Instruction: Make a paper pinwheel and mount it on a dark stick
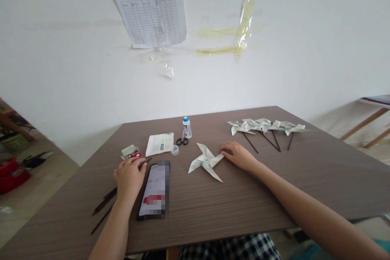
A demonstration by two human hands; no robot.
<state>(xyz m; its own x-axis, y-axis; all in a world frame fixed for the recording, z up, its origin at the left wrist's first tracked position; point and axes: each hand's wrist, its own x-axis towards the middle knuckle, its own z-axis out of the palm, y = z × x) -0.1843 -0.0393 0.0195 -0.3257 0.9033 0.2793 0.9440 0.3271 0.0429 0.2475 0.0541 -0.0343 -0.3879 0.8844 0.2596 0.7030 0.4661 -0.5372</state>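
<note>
My left hand [129, 176] is closed over thin dark brown sticks [103, 203] on the table. One stick's end pokes out between its thumb and fingers, while other ends trail out below the palm. My right hand [239, 156] has its fingertips closed on one blade of a pinwheel [207, 161] folded from printed paper, lying flat at the middle of the table. Farther back on the right, several paper pinwheels [268, 126] lie in a row with brown sticks attached. A small opened box [130, 151] with red on it stands just beyond my left hand.
A phone [153, 190] with a timer lies right of my left hand. Behind are a folded paper packet [159, 144], a clear cap [174, 150], black-handled scissors [182, 141] and a white bottle with a blue cap [187, 127]. The brown table [195, 215] meets a white wall.
</note>
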